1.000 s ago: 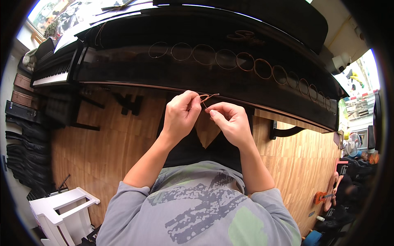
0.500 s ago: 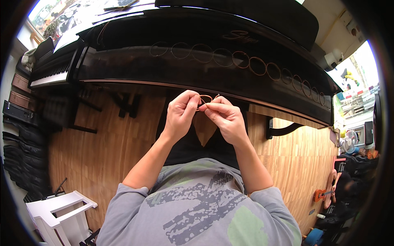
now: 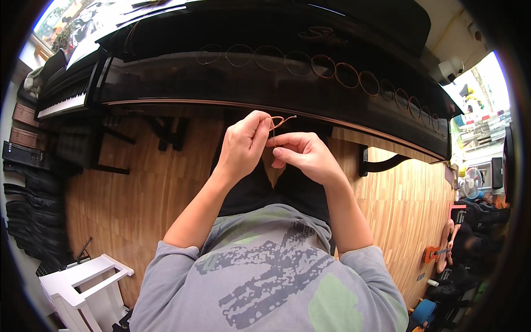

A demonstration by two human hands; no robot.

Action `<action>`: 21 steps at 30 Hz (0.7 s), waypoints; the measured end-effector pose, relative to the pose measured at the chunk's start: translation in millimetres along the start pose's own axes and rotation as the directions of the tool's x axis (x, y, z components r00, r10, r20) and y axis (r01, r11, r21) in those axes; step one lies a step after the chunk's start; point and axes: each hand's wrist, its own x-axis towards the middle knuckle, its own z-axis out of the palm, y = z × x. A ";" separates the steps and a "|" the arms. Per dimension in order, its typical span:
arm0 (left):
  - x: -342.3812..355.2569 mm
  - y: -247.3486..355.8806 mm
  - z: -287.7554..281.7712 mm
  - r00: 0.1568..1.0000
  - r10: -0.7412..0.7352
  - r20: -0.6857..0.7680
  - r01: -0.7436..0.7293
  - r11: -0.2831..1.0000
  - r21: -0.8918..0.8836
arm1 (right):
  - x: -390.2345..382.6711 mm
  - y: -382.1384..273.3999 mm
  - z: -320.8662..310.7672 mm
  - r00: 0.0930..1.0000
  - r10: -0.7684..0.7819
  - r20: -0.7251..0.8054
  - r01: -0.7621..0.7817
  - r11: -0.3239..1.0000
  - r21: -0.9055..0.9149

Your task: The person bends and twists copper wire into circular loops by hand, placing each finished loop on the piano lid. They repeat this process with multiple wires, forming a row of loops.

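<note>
Just before the piano [image 3: 166, 83], left grip [image 3: 244, 143] pinches 1 coppery wire [image 3: 284, 120]; right grip [image 3: 307, 156] beside it, hold I can't tell. Apparent step: wire handling; next calls for steady left pinch.

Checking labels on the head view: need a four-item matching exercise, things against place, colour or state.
1. wire
2. wire rings
3. guitar
4. shirt

A. grey with green patches
B. pinched in the left hand
C. orange, far right of the picture
D. in a row on the black piano

Pairs: 1-B, 2-D, 3-C, 4-A
</note>
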 end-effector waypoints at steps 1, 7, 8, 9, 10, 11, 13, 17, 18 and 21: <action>-1.0 -1.3 0.9 1.000 0.026 0.006 -0.026 0.999 0.024 | 2.0 -0.4 -5.0 0.995 0.049 0.091 -0.060 0.990 0.127; 0.6 -5.1 5.1 0.997 0.067 -0.039 -0.067 0.998 -0.011 | 6.3 16.2 -9.7 0.994 0.048 0.098 -0.071 0.967 0.246; 0.9 -6.5 4.9 0.999 0.034 -0.040 -0.035 0.999 -0.038 | 6.0 17.6 -6.8 0.998 0.024 0.056 -0.035 0.977 0.211; 1.7 -8.1 4.1 0.999 0.002 -0.043 -0.004 0.998 -0.064 | 5.9 18.1 -3.9 1.000 -0.004 0.015 0.001 0.985 0.173; 3.2 -11.3 3.4 0.999 -0.012 -0.032 0.010 0.997 -0.081 | 4.6 17.6 -0.9 0.999 -0.032 -0.004 0.032 0.986 0.166; 4.9 -15.9 3.0 0.999 -0.026 -0.020 0.024 0.995 -0.099 | 2.6 16.4 2.1 0.998 -0.060 -0.024 0.063 0.986 0.157; 5.6 -20.7 3.4 0.998 -0.065 0.013 0.066 0.977 -0.202 | 0.6 13.8 5.3 0.990 -0.123 -0.066 0.133 0.978 0.163; 7.1 -22.8 4.5 0.983 -0.153 0.101 0.181 0.893 -0.411 | -0.3 13.4 8.3 0.979 -0.182 -0.086 0.196 0.961 0.195; 8.3 -24.3 0.4 0.977 -0.164 0.137 0.207 0.890 -0.406 | -1.6 12.3 10.3 0.981 -0.178 -0.072 0.189 0.962 0.199; 10.6 -24.5 -3.9 0.970 -0.171 0.173 0.226 0.896 -0.382 | -5.2 12.2 9.0 0.983 -0.179 -0.045 0.184 0.973 0.143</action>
